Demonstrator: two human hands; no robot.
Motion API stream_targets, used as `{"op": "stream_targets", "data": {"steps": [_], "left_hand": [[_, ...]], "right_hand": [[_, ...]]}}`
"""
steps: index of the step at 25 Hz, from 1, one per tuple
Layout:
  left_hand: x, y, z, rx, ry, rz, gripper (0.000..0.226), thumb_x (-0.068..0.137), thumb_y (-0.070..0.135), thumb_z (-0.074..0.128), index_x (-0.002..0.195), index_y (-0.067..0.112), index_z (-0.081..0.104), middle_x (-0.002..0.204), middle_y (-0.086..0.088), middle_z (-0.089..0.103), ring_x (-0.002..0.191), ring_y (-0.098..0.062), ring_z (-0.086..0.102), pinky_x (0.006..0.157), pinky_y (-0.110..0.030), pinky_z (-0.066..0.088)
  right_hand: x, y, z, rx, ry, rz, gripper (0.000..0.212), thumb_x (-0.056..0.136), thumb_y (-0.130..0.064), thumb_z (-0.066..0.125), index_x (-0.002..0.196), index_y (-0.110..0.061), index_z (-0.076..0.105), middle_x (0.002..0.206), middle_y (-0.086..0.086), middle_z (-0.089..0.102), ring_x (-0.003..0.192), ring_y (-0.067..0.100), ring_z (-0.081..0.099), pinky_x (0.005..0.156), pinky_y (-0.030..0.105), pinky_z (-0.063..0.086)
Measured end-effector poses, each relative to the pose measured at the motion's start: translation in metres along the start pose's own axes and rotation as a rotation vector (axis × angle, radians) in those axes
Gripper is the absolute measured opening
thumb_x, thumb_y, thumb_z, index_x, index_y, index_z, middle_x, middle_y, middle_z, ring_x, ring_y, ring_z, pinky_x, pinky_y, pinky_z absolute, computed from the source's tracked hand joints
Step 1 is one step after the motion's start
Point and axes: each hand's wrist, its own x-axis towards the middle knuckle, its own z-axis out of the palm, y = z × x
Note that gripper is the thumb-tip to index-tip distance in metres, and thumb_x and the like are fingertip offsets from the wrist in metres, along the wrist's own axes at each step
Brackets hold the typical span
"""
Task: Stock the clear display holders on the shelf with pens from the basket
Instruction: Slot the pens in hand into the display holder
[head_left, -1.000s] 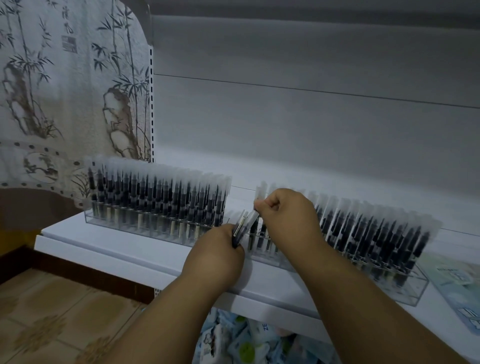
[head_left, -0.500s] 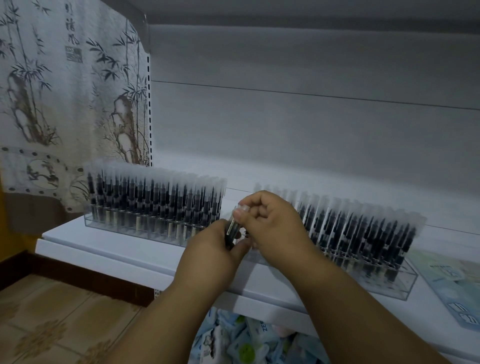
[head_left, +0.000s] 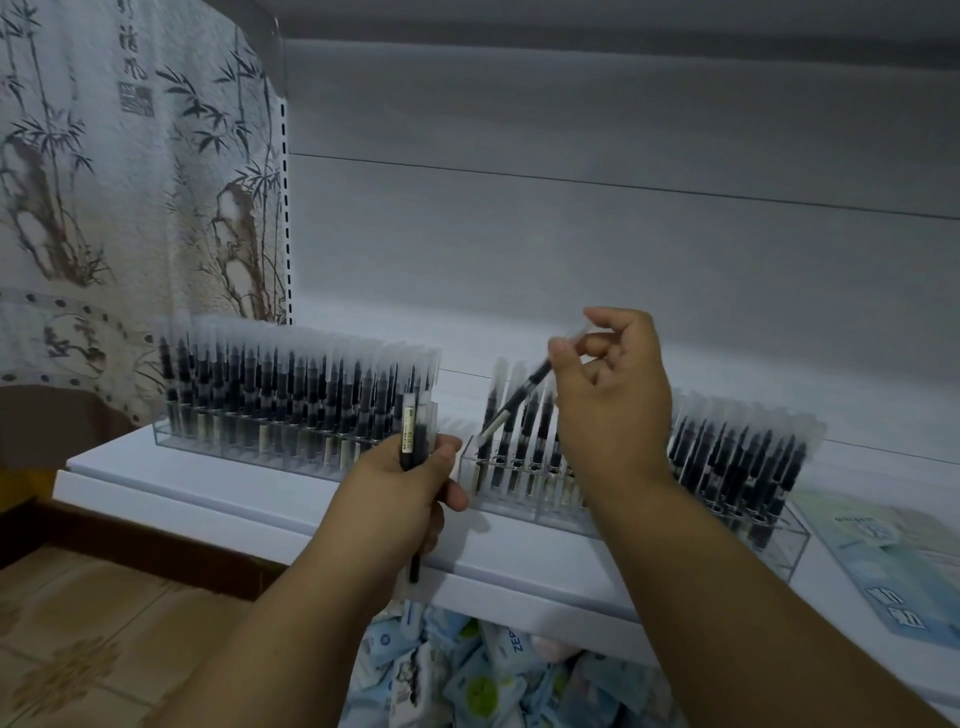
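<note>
My right grip (head_left: 610, 384) has lifted, pinching one pen (head_left: 514, 402) slanted over the holder's (head_left: 519, 506) seven-o'clock end; left grip (head_left: 400, 483) clutches spare pens (head_left: 413, 441) at the shelf (head_left: 208, 499) edge.

left hand (head_left: 395, 483) | right hand (head_left: 613, 395) | forearms bare (no sleeves, rings or watch visible)

On the shelf (head_left: 218, 483) you have two holders side by side near the front edge: the left holder (head_left: 291, 447) toward the left end, the right holder (head_left: 675, 512) further right, a gap between them. Your left hand (head_left: 400, 488) sits before that gap with spare pens (head_left: 413, 441); your right hand (head_left: 613, 395) holds one pen (head_left: 514, 402) tilted over the right holder's left end. A booklet (head_left: 883, 566) lies right of it. Packets (head_left: 493, 675) lie below the shelf.
</note>
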Motion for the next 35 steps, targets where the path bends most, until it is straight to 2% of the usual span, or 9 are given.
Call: {"op": "stream_targets", "data": {"steps": [3,7,12,17,20,22,25,29,35], "left_hand": [[0.001,-0.001,-0.001,-0.058,0.008,-0.045,0.018,0.099,0.021,0.054,0.106,0.009,0.065,0.058,-0.007,0.056,0.041,-0.016,0.033,0.044,-0.025,0.028],[0.000,0.001,0.002,-0.070,-0.009,-0.085,0.025,0.099,0.032,0.053,0.100,0.008,0.062,0.057,-0.005,0.050,0.043,-0.016,0.031,0.044,-0.026,0.027],[0.000,0.000,0.004,-0.067,-0.042,-0.094,0.024,0.101,0.028,0.050,0.091,0.008,0.059,0.059,-0.006,0.050,0.045,-0.017,0.030,0.043,-0.026,0.026],[-0.003,-0.003,0.010,-0.050,-0.050,-0.082,0.029,0.101,0.030,0.050,0.093,0.006,0.066,0.059,-0.007,0.055,0.046,-0.019,0.036,0.045,-0.027,0.029],[-0.004,-0.001,0.013,-0.066,-0.071,-0.086,0.023,0.101,0.018,0.048,0.102,0.005,0.068,0.064,-0.009,0.059,0.048,-0.019,0.040,0.047,-0.029,0.031],[-0.003,0.003,0.015,-0.096,-0.097,-0.093,0.023,0.097,0.006,0.044,0.104,0.003,0.066,0.068,-0.013,0.062,0.048,-0.020,0.042,0.048,-0.030,0.032],[-0.003,0.005,0.018,-0.113,-0.150,-0.093,0.021,0.097,0.007,0.045,0.099,0.001,0.065,0.070,-0.016,0.064,0.049,-0.020,0.046,0.049,-0.030,0.035],[-0.004,0.005,0.020,-0.090,-0.182,-0.090,0.026,0.102,0.016,0.046,0.107,0.001,0.067,0.071,-0.014,0.068,0.053,-0.020,0.054,0.048,-0.030,0.039],[-0.006,0.008,0.024,-0.062,-0.156,-0.027,0.024,0.102,0.017,0.047,0.105,0.004,0.066,0.073,-0.015,0.070,0.057,-0.022,0.059,0.049,-0.030,0.042]], "right_hand": [[0.007,0.005,-0.006,-0.177,-0.044,-0.069,0.027,0.096,-0.023,0.062,0.119,-0.028,0.050,0.091,-0.013,0.061,0.062,0.002,0.058,0.058,0.014,0.048],[0.003,0.012,0.005,-0.379,-0.235,-0.134,0.025,0.094,-0.028,0.062,0.117,-0.030,0.052,0.089,-0.014,0.059,0.066,0.005,0.058,0.062,0.027,0.050],[0.009,0.009,0.002,-0.288,-0.097,-0.175,0.022,0.095,-0.026,0.061,0.113,-0.032,0.050,0.092,-0.016,0.059,0.064,0.006,0.057,0.062,0.023,0.049],[0.008,0.020,0.007,-0.622,-0.458,-0.151,0.019,0.098,-0.029,0.053,0.117,-0.027,0.054,0.097,-0.008,0.064,0.076,0.009,0.058,0.066,0.028,0.047],[0.010,0.009,0.004,-0.724,-0.366,-0.294,0.021,0.100,-0.035,0.047,0.115,-0.026,0.059,0.106,-0.007,0.059,0.076,0.009,0.056,0.066,0.027,0.046],[0.006,0.002,0.003,-0.573,-0.403,-0.238,0.019,0.099,-0.037,0.051,0.114,-0.028,0.059,0.104,-0.009,0.058,0.071,0.004,0.056,0.065,0.022,0.047],[-0.004,-0.009,0.006,-0.161,-0.680,0.195,0.009,0.094,-0.025,0.064,0.103,-0.025,0.066,0.084,0.000,0.070,0.064,0.005,0.067,0.067,0.029,0.058],[0.005,-0.007,-0.002,-0.150,-0.505,0.173,0.010,0.090,-0.012,0.066,0.094,-0.021,0.068,0.071,-0.002,0.069,0.045,-0.003,0.052,0.048,0.014,0.041],[-0.002,-0.010,-0.003,-0.024,-0.547,0.232,0.015,0.090,-0.016,0.069,0.103,-0.021,0.064,0.076,0.004,0.071,0.053,0.002,0.062,0.054,0.018,0.047]]}}
